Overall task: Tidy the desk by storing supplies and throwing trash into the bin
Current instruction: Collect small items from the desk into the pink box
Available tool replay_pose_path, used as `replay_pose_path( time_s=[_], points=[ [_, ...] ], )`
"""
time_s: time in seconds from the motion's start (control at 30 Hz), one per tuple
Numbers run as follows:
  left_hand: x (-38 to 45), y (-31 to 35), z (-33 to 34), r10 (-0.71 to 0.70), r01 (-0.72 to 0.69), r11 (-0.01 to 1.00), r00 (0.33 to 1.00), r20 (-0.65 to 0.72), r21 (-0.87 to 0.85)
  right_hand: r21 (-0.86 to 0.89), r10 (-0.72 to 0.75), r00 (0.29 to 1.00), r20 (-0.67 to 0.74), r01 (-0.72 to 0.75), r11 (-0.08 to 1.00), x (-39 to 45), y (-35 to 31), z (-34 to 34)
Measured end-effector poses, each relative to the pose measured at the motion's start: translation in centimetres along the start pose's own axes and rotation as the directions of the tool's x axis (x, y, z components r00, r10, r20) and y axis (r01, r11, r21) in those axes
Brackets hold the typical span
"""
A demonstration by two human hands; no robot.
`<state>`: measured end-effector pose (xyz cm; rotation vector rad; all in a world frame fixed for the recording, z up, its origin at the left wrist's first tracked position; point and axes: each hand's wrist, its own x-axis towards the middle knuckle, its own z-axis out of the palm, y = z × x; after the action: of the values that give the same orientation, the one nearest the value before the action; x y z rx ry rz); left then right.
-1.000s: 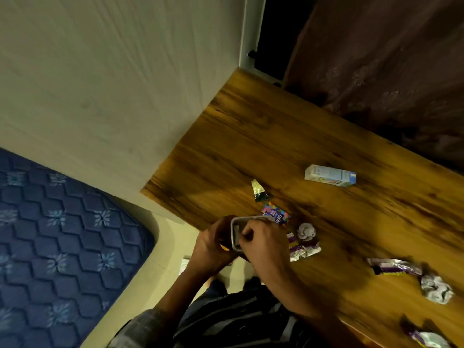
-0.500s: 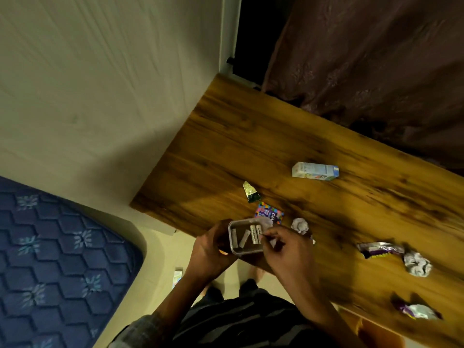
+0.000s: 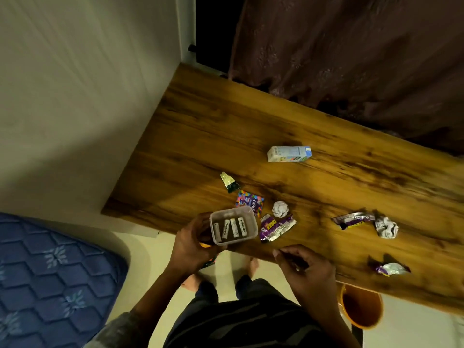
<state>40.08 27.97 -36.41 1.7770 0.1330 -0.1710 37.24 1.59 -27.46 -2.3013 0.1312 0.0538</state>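
My left hand grips a clear plastic box at the desk's front edge. Several white batteries lie side by side in the box. Something orange shows under that hand's fingers. My right hand hovers to the right of the box over the desk edge, fingers loosely curled, with nothing seen in it. On the wooden desk lie a Gems packet, a purple wrapper, a paper ball and a green-gold wrapper.
A small white carton lies further back. At the right are another purple wrapper, crumpled paper and a silver-purple wrapper. An orange bin stands under the desk's front edge. A blue mattress is at the left.
My right hand has left the box and moved right and toward me. The box now shows its batteries uncovered. The view has shifted right along the desk.
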Motion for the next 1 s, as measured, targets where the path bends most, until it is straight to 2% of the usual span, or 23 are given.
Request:
replay_pose_path(
  time_s=[0.17, 0.33, 0.47, 0.7, 0.83, 0.93, 1.0],
  points=[
    [-0.7, 0.7, 1.8, 0.118, -0.116, 0.985, 0.993, -0.015, 0.124, 0.027, 0.058, 0.998, 0.009, -0.058, 0.998, 0.8, 1.2, -1.1],
    [-1.8, 0.9, 3.4, 0.120, -0.107, 0.966, 0.992, -0.044, 0.235, 0.043, 0.081, 0.995, 0.063, -0.084, 0.996, 1.9, 2.4, -2.4],
    [-1.8, 2.6, 4.3, 0.094, -0.061, 0.971, 0.987, -0.134, 0.231, 0.065, 0.081, 0.996, 0.043, -0.084, 0.994, 2.2, 4.7, -4.8],
    [-3.9, 3.6, 6.2, 0.024, 0.030, 0.952, 0.985, -0.173, 0.305, 0.085, 0.100, 0.995, 0.009, -0.100, 0.991, 2.2, 10.5, -10.7],
    [-5.6, 5.5, 9.3, 0.008, 0.037, 0.937, 0.992, -0.127, 0.347, 0.063, 0.129, 0.991, -0.043, -0.127, 0.990, 2.4, 14.1, -13.9],
    [-6.0, 6.9, 13.0, -0.022, 0.080, 0.937, 0.985, -0.172, 0.339, 0.046, 0.154, 0.986, -0.067, -0.152, 0.987, 2.5, 16.7, -15.9],
    [-5.7, 7.7, 15.9, 0.004, 0.043, 0.940, 0.991, -0.137, 0.340, 0.045, 0.171, 0.981, -0.086, -0.168, 0.985, 2.6, 17.9, -17.3]
  ],
)
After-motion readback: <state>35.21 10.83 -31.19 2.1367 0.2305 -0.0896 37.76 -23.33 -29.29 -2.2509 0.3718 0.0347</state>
